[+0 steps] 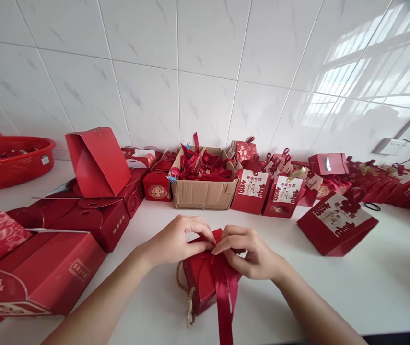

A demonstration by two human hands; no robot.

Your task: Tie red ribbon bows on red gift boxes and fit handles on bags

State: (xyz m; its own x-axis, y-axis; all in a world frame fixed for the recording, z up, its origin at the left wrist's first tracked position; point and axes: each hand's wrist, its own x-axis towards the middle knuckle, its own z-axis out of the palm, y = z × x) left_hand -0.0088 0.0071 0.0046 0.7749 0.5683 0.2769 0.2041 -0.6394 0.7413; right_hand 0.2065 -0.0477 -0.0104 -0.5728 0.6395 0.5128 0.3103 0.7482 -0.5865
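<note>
A small red gift box (199, 282) stands on the white table in front of me, with a twisted rope handle (190, 306) hanging at its left side. Over its top lies a dark red satin ribbon (225, 297), its tails falling down the near side. My left hand (185, 239) pinches the ribbon at the top of the box, thumb against fingers. From the other side my right hand (250, 251) also pinches it, the fingertips of both hands nearly touching. The exact shape of the ribbon between the fingers is hidden.
A cardboard box (205, 194) full of red ribbons stands by the tiled wall. Large red boxes (64, 268) crowd the left, below a red plastic basket (14, 165). Several decorated gift bags line the back right; one red bag (334, 225) lies tilted nearer me.
</note>
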